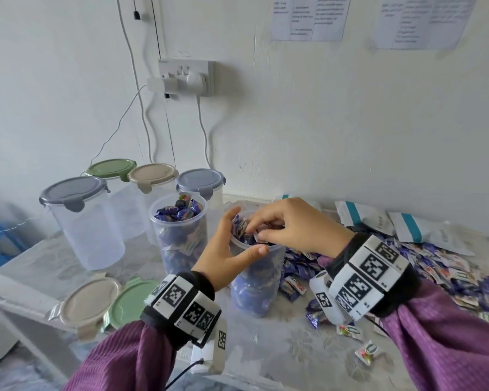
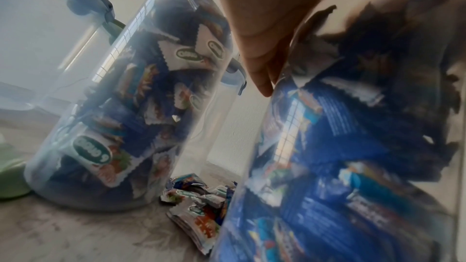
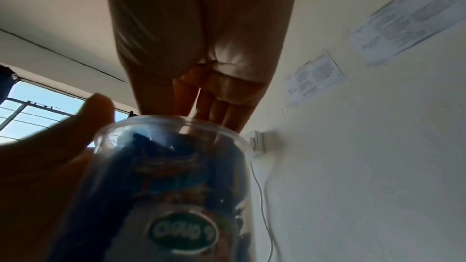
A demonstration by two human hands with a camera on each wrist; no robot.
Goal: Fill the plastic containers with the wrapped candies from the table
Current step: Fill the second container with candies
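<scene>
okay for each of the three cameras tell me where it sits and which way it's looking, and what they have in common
Head: worn on the head, looking forward and down at the table; shows both hands, left hand, right hand, and purple sleeves.
Left wrist: low, along the left hand, at two candy-filled containers.
Right wrist: below the right hand, facing up at wall and ceiling.
Shared: all show the held container.

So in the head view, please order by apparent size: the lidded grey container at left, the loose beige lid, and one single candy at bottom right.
1. Lidded grey container, largest.
2. Loose beige lid.
3. Single candy, smallest, although it lies nearest the camera.
</scene>
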